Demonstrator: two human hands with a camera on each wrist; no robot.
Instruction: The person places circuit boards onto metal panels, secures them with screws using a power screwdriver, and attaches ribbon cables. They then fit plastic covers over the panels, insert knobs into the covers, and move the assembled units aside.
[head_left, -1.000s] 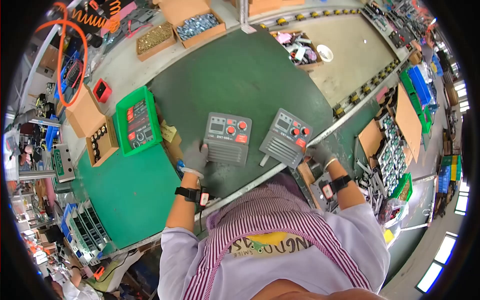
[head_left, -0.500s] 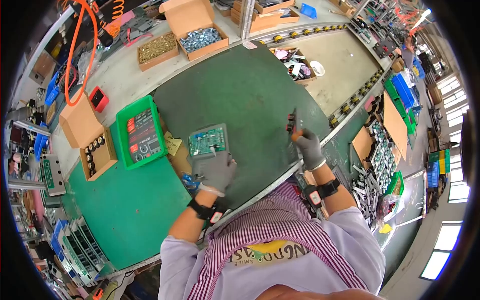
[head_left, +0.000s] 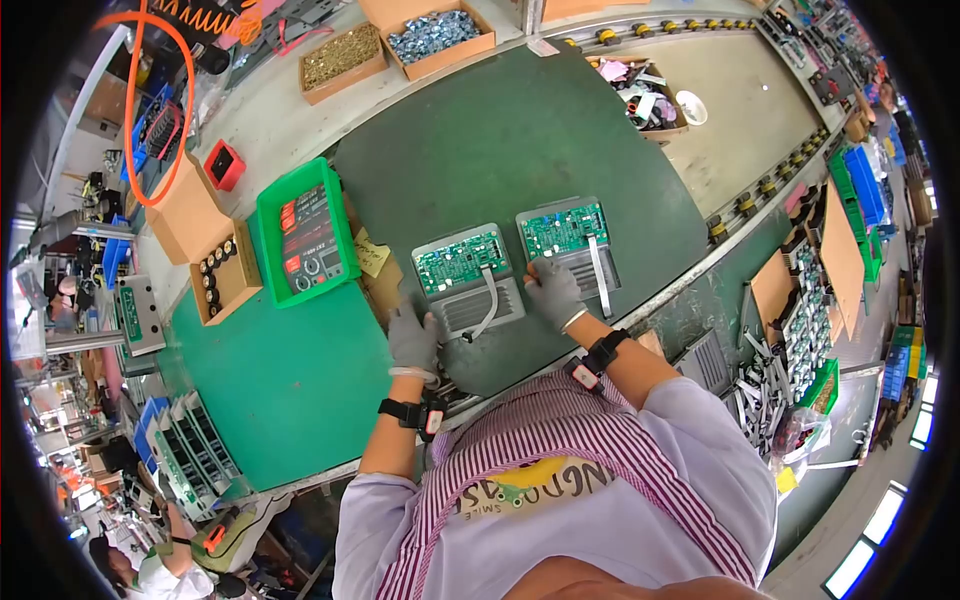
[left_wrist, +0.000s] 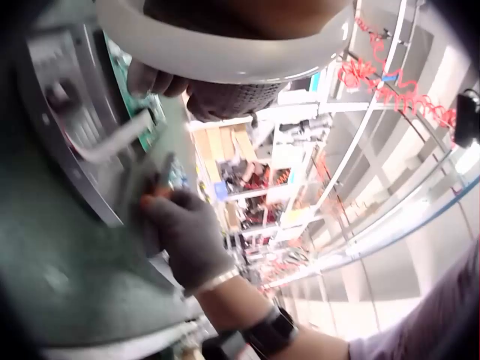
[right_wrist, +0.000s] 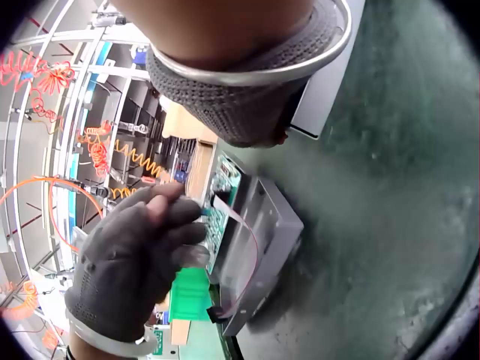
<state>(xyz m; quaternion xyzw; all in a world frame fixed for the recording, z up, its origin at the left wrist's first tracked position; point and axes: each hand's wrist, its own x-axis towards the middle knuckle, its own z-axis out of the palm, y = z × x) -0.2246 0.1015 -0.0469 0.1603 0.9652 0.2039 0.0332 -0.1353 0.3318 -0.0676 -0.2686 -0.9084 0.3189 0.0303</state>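
Two grey control panels lie side by side, backs up, on the dark green mat in the head view. The left panel carries a green circuit board and a pale ribbon cable. The right panel has a similar board and cable. My gloved left hand is beside the left panel's outer edge, its fingers loosely bent in the right wrist view. With bent fingers, my gloved right hand grips the near left edge of the right panel; bare fingertips show in the left wrist view.
A green bin of more panels stands left, beside a carton of black round parts. Boxes of brass and silver hardware sit at the back. Circuit boards and metal strips lie right.
Both panels first lay knobs up; the left one got turned over, then the right one, held on edge half a second ago. My left hand has moved off the left panel's back to its side.
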